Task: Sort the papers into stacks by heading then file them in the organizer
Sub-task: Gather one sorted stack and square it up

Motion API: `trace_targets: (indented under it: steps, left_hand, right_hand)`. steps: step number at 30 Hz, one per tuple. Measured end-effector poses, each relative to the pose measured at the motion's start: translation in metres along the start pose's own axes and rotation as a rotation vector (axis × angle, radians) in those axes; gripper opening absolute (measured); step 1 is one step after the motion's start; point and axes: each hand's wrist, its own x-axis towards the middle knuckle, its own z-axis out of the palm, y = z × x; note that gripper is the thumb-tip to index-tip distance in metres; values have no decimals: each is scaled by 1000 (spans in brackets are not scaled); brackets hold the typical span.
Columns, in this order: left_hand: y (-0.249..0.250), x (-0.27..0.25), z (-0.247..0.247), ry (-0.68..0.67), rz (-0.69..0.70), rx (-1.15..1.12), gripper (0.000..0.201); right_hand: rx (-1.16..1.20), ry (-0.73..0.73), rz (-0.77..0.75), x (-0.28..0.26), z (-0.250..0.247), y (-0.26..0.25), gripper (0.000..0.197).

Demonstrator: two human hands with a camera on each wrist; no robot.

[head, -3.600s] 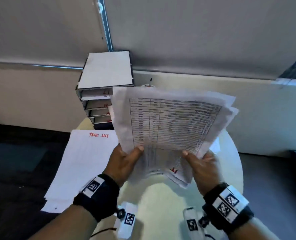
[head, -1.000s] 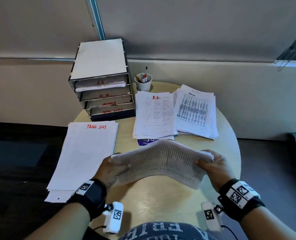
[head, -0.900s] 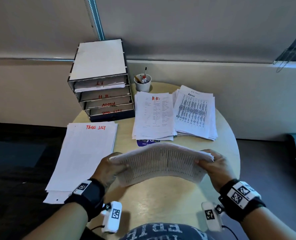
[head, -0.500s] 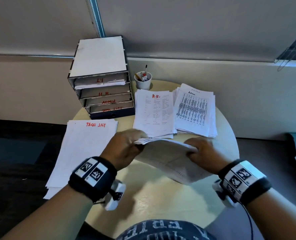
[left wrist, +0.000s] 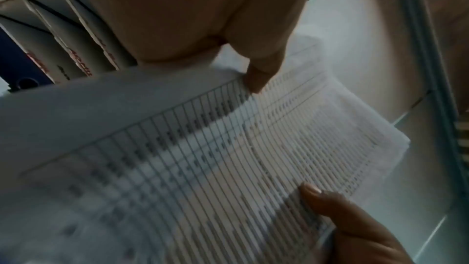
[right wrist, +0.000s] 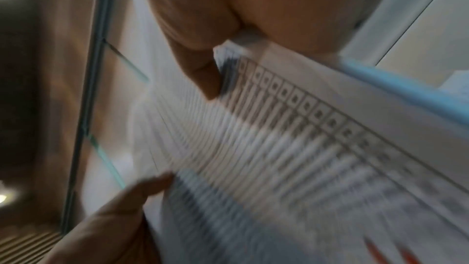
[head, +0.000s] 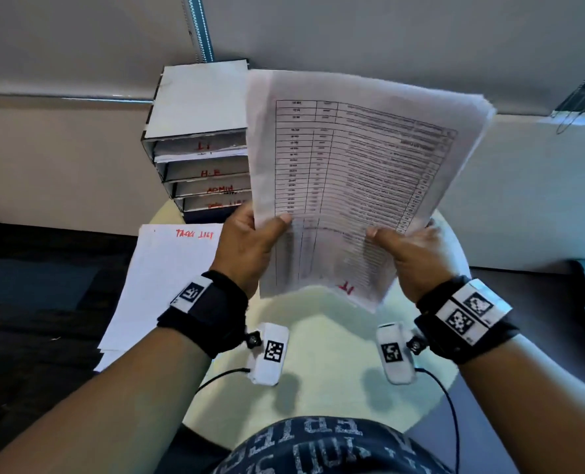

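Both hands hold a stack of printed table sheets (head: 352, 186) upright above the round table (head: 318, 354), a red "IT" heading at its near lower edge. My left hand (head: 250, 248) grips the stack's left edge, thumb on the front. My right hand (head: 411, 251) grips the right edge the same way. In the left wrist view the left thumb pinches the sheets (left wrist: 203, 158); in the blurred right wrist view the sheets (right wrist: 291, 158) lie under the right thumb. The grey organizer (head: 198, 138) stands behind at the left, its trays labelled in red.
A white pile headed "Task List" (head: 161, 282) lies on the table's left side, overhanging the edge. The held stack hides the back of the table. A wall and ledge run behind the organizer.
The stack went from being held flat and low over the table to standing upright in front of me. Both hands turned and rose with it, and it now hides the other piles.
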Motion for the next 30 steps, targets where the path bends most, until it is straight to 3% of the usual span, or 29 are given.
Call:
trace_targets:
  steps: [2,5,8,14,20,26,30]
  left_hand:
    - [1,-4,3,12,54,-15,25]
    - [-12,-11,0,-13,21,0,28]
    - [-29,-20,-6,-36,-41,1,51]
    - [-36,-27,-12,-85,-86,-42,58]
    - [-64,-36,-30,-114,-208,-34,66]
    - [-81,-40,-23,-134,-312,17,41]
    - [-68,-24,-22,-31,-293,-29,33]
  right_hand:
    - [27,59,-68,-7,7,7,20]
    - [97,108,-49,-13,12,17,21]
    - [149,50,-23,-20,11,25,20]
    - [144,-17,-32,-31,13,36,23]
    - [50,-174,199,-36,-6,68,37]
    - [-10,-226,265,-38,-4,80,33]
    - [19,-186,337,-26,-15,88,25]
